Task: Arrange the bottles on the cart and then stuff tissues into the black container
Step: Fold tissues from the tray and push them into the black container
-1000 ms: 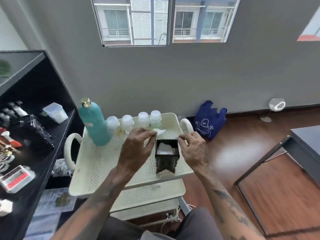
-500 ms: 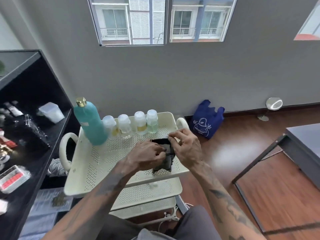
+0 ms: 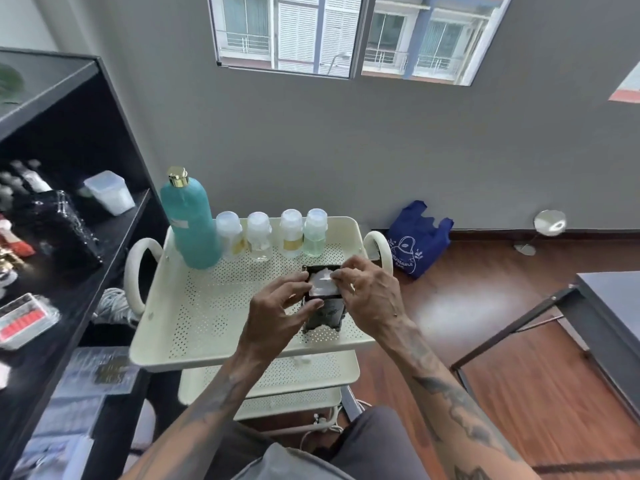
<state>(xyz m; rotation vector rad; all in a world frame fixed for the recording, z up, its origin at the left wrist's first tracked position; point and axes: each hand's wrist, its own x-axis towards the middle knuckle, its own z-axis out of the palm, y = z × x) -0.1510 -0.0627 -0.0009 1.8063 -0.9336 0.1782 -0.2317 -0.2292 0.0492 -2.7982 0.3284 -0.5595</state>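
The black container (image 3: 325, 315) stands upright on the right part of the cream cart tray (image 3: 207, 306). White tissue (image 3: 322, 284) fills its open top. My left hand (image 3: 280, 313) grips the container's left side, thumb on its front. My right hand (image 3: 369, 294) pinches the tissue at the container's right rim. Along the tray's back edge stand a tall teal bottle (image 3: 192, 220) with a gold cap and a row of several small clear bottles (image 3: 273, 235) with white caps.
A black shelf unit (image 3: 52, 237) with small items stands close on the left. A blue bag (image 3: 417, 237) lies on the wood floor by the grey wall. A dark table (image 3: 602, 327) is at the right. The cart has lower trays (image 3: 270, 375).
The left hand came down from above the container to cover it, then shifted to its left side. White tissue shows in the top again, with the right fingers pinching it.
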